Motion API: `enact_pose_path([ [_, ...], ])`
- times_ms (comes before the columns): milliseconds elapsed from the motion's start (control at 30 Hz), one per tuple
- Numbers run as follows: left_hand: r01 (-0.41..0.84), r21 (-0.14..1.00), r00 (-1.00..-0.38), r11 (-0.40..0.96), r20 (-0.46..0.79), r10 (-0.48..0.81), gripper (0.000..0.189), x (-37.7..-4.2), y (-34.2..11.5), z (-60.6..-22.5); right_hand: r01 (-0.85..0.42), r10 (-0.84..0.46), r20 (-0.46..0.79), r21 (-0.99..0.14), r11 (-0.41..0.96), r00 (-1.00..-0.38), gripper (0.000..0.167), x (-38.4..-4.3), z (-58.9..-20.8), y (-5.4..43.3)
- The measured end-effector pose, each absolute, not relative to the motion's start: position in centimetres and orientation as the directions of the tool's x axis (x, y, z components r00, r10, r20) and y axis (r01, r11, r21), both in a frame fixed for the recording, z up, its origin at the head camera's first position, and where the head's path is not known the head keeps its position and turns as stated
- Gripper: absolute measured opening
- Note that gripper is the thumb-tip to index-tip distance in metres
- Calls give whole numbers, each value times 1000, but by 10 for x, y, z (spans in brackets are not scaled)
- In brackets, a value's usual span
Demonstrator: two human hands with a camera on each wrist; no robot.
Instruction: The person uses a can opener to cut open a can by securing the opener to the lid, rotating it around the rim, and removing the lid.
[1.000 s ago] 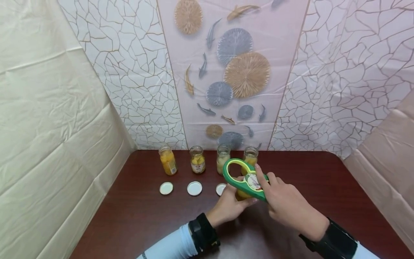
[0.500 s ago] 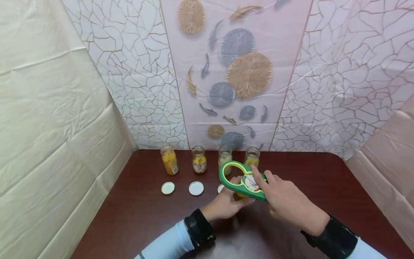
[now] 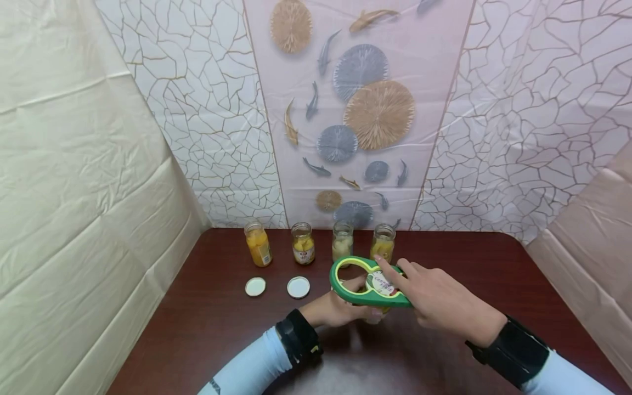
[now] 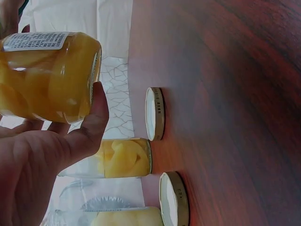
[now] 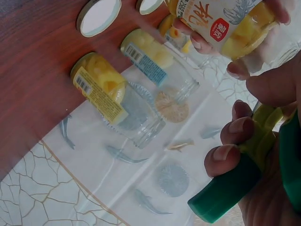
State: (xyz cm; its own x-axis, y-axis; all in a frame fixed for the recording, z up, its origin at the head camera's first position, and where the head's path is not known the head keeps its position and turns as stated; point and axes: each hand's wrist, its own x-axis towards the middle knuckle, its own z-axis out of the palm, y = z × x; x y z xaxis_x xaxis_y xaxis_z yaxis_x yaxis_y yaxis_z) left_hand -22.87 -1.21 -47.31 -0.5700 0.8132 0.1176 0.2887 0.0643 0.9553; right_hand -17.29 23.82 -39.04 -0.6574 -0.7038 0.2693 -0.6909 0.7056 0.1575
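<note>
A green jar opener with yellow-green lining [image 3: 381,283] lies across the top of a jar, mostly hiding it in the head view. My right hand [image 3: 439,296] grips its handle end, the index finger stretched along the top; curled fingers [image 5: 225,157] show round it in the right wrist view. Below, my left hand [image 3: 332,309] holds the glass jar of yellow fruit pieces [image 4: 44,89], tilted off the table, with the thumb near its base. The jar's printed label [image 5: 209,21] faces the right wrist camera. Whether the jar's mouth bears a lid cannot be seen.
Several lidless fruit jars stand along the table's back edge, from an orange-filled jar [image 3: 258,247] to a yellow-filled one [image 3: 383,244]. Loose white-lined lids [image 3: 255,286] [image 3: 298,287] lie before them. The brown table [image 3: 207,329] meets a patterned backdrop [image 3: 237,164].
Both hands have shifted slightly left and toward me with the jar and the opener. The opener has turned to lie more level across the view. The jars at the back stand as before.
</note>
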Motion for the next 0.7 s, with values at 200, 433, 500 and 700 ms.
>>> enact_pose_path([
  [200,302,950,-567,76,115,816,60,-229,-11,-474,-690,-696,260,132,712,-669,106,-173,-391,242],
  [433,272,951,-605,143,54,794,55,-229,-14,-474,-653,-631,313,43,756,-710,117,-184,-389,258],
  [500,279,948,-603,151,51,796,55,-229,-16,-474,-626,-598,325,22,779,-733,119,-189,-390,268],
  [700,324,931,-626,170,76,776,58,-226,-21,-479,-520,-481,361,-14,854,-799,110,-207,-403,311],
])
